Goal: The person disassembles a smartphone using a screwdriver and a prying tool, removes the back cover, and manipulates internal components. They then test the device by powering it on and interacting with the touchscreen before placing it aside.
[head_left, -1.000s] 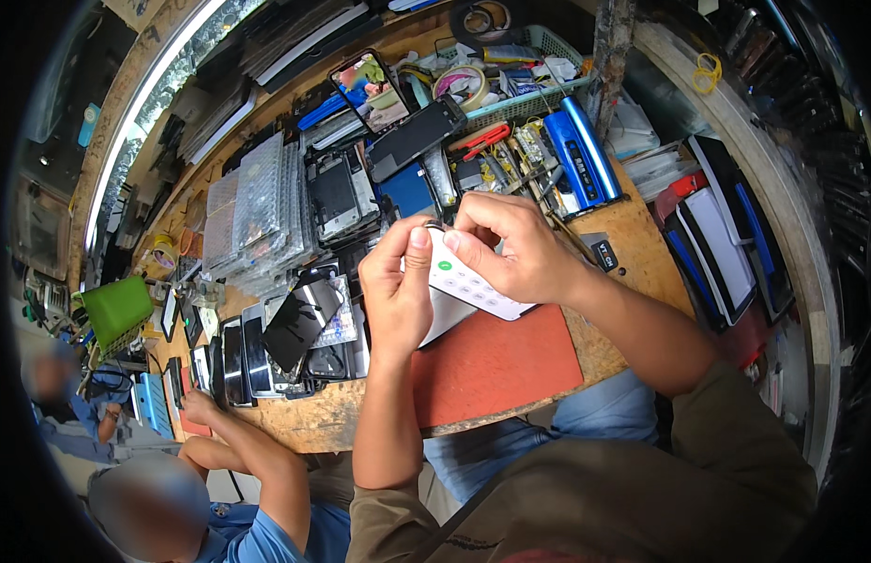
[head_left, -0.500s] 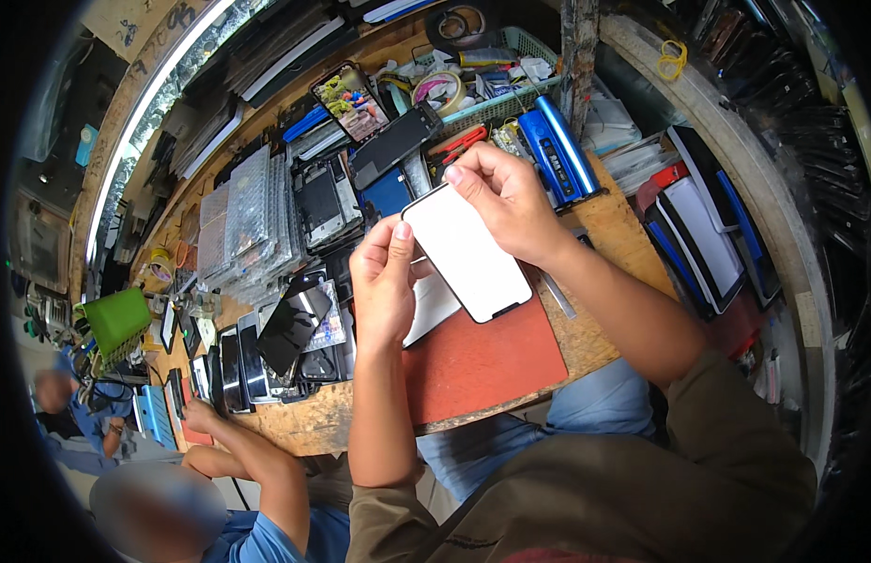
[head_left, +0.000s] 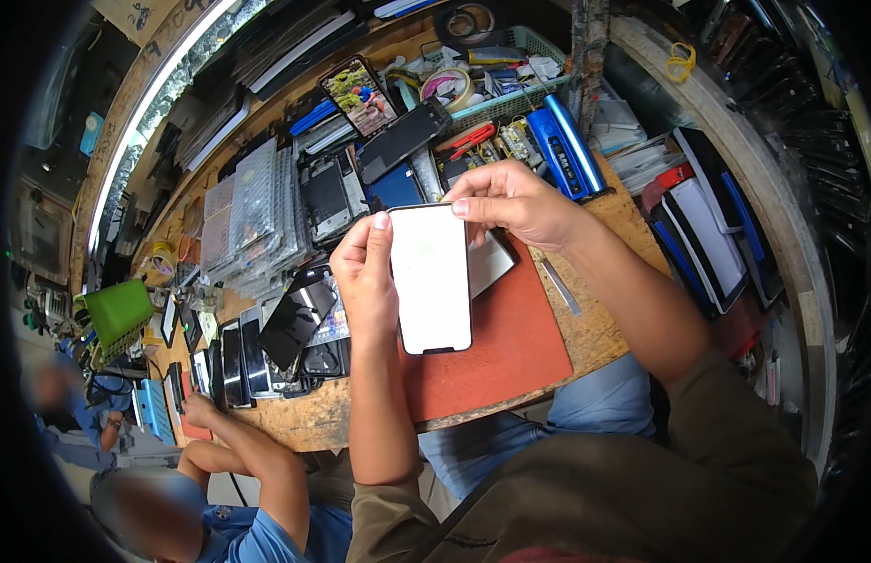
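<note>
A phone (head_left: 429,281) with a blank white screen is held notch-end down over a red mat (head_left: 511,338). My left hand (head_left: 365,263) grips its upper left edge, thumb beside the corner. My right hand (head_left: 511,202) pinches the top right corner, thumb on the front. A silver flat object (head_left: 494,265) lies behind the phone on the mat, partly hidden. A thin metal tool (head_left: 561,286) lies right of the mat on the wooden bench (head_left: 623,235).
Stacked clear bubble packs (head_left: 248,206), phone parts (head_left: 323,197), a basket (head_left: 496,108), a blue cylindrical device (head_left: 567,150) and a propped phone (head_left: 356,94) crowd the back. A co-worker's hand (head_left: 199,408) works at the lower left. Flat screens (head_left: 698,235) stand at right.
The phone has straightened from a tilt to nearly upright in the picture and moved left. Its screen changed from a keypad to plain white. My left hand has moved left.
</note>
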Motion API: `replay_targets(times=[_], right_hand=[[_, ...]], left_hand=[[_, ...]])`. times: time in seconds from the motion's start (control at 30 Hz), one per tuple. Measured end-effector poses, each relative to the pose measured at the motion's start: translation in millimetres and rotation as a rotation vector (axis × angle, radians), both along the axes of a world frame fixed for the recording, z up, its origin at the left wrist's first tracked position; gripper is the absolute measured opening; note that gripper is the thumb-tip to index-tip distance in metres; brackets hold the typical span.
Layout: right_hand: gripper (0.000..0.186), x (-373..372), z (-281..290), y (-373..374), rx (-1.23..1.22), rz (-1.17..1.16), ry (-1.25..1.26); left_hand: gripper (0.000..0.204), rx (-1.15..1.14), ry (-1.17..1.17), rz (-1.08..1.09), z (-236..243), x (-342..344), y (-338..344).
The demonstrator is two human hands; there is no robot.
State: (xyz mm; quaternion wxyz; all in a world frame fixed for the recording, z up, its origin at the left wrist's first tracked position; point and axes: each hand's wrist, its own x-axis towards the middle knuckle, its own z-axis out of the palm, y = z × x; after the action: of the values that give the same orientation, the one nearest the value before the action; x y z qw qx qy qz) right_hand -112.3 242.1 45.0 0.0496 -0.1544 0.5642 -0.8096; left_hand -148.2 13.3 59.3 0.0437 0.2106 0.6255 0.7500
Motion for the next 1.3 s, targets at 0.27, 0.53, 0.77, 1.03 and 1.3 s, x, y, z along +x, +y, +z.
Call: replay_targets(times=[0.27,0.53,0.77,1.03,1.3], right_hand=[[0.021,2.5,-1.2,-6.4,0.074,-0.04,0.024],[0.021,1.5,-13.9,-22.3,0.199,-0.057,0.079],[0.015,-3.1,-4.5,-10.9,0.213,-0.306,0.157],[0.024,8.9,10.1,-20.4,-0.054,-0.237,0.266],[0.017,19.2,15.9,-24.2,0.237,-0.492,0.456]], left_hand=[[0.029,-0.129,0.117,0.001,2.7,6.5,3.5],[0.04,-0.354,0.09,-0.075,-10.1,8.3,11.8],[0.032,-0.41,0.048,-0.181,-1.7,1.2,1.0],[0.029,-0.075,0.018,0.034,-2.5,-5.4,-1.2],[0.024,-0.104,0.268,0.113,-5.1,-0.8,-0.1]])
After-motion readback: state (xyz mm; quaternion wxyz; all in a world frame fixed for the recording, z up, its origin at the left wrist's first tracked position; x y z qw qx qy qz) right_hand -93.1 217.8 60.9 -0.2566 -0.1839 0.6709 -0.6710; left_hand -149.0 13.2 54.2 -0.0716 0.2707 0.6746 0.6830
